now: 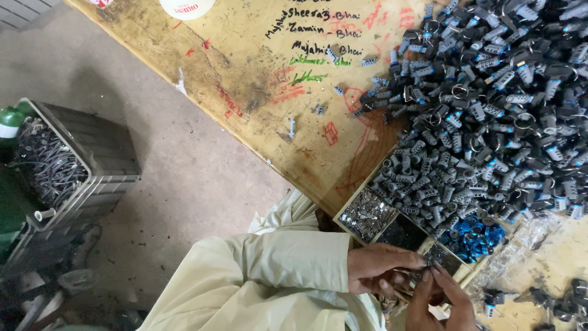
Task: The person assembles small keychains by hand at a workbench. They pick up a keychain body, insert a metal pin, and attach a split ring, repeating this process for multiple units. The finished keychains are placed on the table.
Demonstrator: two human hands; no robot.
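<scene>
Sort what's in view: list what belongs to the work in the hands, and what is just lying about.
In use:
left hand and right hand, pinching a small part together
tray of small metal bits
blue rings
heap of grey plastic parts

Lying about:
grey crate of dark parts on the floor
green bottle
white container

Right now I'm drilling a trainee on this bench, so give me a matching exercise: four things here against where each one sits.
Things:
1. grey plastic parts
2. blue rings
3. grey crate
4. small silver pieces

Places:
A. on the floor, beside the table
B. heaped across the wooden table
C. tray compartment nearest the table edge
D. tray compartment below the heap, right of the hands

Pairs: 1-B, 2-D, 3-A, 4-C
</scene>
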